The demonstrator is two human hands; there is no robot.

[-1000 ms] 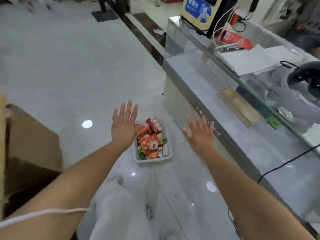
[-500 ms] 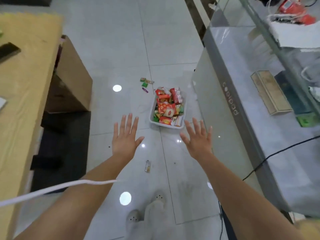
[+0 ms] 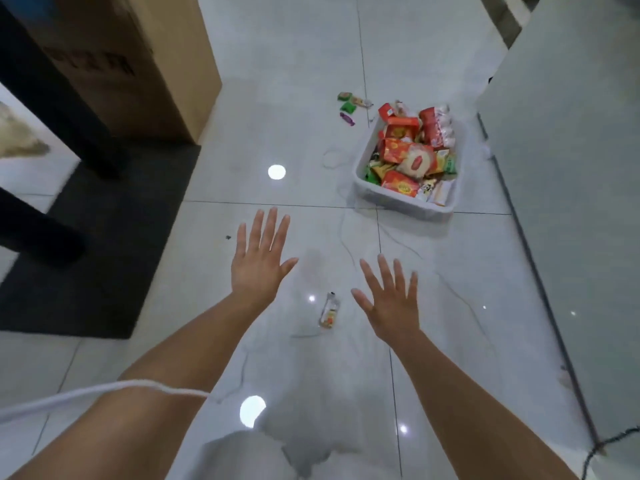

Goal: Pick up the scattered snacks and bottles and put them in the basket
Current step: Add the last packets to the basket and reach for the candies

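**Both hands spread open over a bottle lying on the floor**

The left hand (image 3: 258, 263) and the right hand (image 3: 389, 303) are held out palm-down above the pale tiled floor (image 3: 294, 64). The fingers of each are stretched straight and fanned apart, and nothing is gripped by either. A small clear bottle (image 3: 329, 310) is seen lying on its side on the floor, in the gap between the two hands and slightly nearer the wrists than the fingertips. Whether it is touched cannot be told, though neither hand is closed round it.

A white basket (image 3: 398, 201) is set on the floor beyond the right hand, towards the floor's right edge, just beside the grey counter panel (image 3: 571, 168). It is heaped with snack packets (image 3: 403, 157), mostly red and orange, with some green and yellow among them. A few loose sweets (image 3: 347, 106) are scattered on the floor just past the basket's far left corner, apart from it: green wrappers, a tan one and a purple one.

A cardboard box (image 3: 138, 64) is stood at the floor's far left, with a dark mat (image 3: 104, 254) spread in front of it. A white cord (image 3: 104, 393) is draped across the left forearm. A black cable (image 3: 616, 441) is seen at the floor's near right corner.
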